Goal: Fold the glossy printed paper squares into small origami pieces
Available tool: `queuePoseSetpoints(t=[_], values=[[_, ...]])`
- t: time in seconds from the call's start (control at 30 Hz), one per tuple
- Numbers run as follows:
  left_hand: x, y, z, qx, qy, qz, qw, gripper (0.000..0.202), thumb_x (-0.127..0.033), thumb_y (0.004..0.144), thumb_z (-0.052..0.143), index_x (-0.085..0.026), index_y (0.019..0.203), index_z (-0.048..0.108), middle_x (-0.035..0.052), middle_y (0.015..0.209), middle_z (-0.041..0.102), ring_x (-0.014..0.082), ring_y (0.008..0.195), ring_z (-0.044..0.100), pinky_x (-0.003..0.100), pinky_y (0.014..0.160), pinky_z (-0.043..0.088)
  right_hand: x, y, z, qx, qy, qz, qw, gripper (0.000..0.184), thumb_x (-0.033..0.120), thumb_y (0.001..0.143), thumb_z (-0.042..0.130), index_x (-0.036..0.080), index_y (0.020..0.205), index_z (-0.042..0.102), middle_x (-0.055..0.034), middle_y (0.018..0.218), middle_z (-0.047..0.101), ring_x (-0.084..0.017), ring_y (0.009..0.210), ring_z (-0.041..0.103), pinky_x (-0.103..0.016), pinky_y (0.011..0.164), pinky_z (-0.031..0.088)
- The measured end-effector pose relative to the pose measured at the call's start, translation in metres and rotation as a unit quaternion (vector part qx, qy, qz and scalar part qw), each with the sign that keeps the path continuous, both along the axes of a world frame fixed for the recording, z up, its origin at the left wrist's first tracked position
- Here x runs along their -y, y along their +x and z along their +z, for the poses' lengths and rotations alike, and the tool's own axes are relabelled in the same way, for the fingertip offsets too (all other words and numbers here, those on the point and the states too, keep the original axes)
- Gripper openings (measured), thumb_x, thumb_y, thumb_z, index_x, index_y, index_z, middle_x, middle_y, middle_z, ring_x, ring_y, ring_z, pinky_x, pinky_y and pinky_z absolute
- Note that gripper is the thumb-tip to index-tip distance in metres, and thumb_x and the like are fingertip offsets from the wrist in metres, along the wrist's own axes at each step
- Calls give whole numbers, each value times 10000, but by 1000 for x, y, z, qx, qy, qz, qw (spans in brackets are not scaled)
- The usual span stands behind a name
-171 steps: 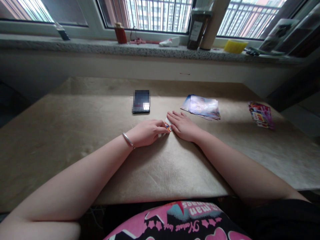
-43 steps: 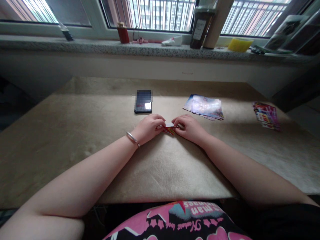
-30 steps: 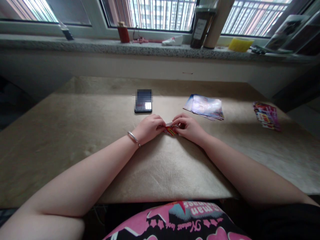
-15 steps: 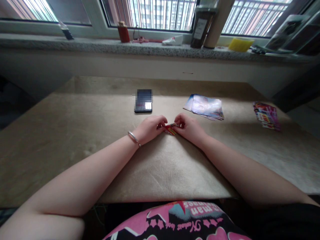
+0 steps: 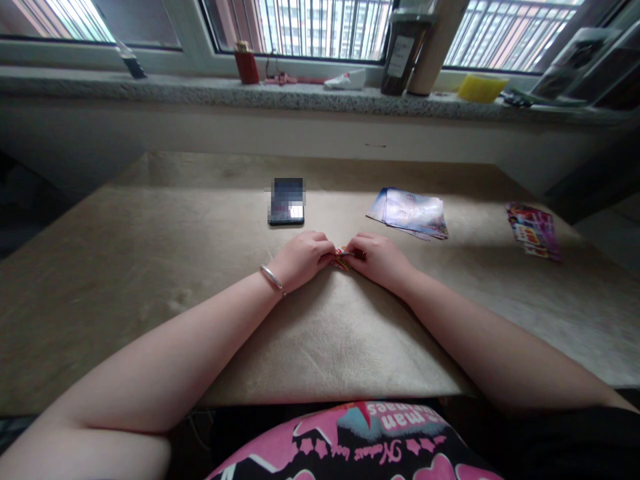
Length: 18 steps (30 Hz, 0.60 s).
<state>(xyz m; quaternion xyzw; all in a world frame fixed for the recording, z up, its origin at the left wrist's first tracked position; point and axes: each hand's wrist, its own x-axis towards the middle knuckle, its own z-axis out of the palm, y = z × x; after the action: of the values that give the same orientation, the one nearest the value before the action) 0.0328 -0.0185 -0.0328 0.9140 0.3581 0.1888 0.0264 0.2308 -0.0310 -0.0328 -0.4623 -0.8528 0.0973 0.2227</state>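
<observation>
Both hands meet at the middle of the table over a small red-and-yellow printed packet (image 5: 341,259), mostly covered by fingers. My left hand (image 5: 305,257), with a silver bangle (image 5: 271,277) at the wrist, pinches its left side. My right hand (image 5: 375,257) pinches the right side, fingers curled in. Whether the packet is folded or torn cannot be made out. Beyond the right hand lies a loose stack of pale, shiny picture cards (image 5: 413,213). A dark phone-like object (image 5: 287,201), partly pixelated, rests flat beyond the left hand.
At the right of the tan-covered table (image 5: 310,353) lie several overlapping pink-and-red printed packets (image 5: 533,231). The stone windowsill (image 5: 190,92) behind carries a red lighter-like object (image 5: 246,64), a dark jar (image 5: 404,53) and a yellow block (image 5: 482,88).
My left hand has turned slightly and shifted right, its fingers closing nearer to my right hand. The packet looks more bunched between them. Cards and phone-like object stay put.
</observation>
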Motion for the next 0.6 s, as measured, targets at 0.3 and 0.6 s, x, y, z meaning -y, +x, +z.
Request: queuePoseSetpoints(t=[0.3,0.6], values=[[9,-1,11,-99,27,29,994,164,-192,895,504,-142,789,619,50,788,578,156,717,517,262,644,385,5,7,15,121,-20,-39,992,109,196,776,551,194,801,657,-40,837,653,-152,720,572,-250,626,367],[9,-7,17,-144,25,51,988,122,-173,870,521,-141,789,607,51,822,583,157,725,530,259,629,387,11,8,23,211,6,-71,975,154,247,800,530,210,793,679,-48,860,688,-192,755,614,-286,565,319]])
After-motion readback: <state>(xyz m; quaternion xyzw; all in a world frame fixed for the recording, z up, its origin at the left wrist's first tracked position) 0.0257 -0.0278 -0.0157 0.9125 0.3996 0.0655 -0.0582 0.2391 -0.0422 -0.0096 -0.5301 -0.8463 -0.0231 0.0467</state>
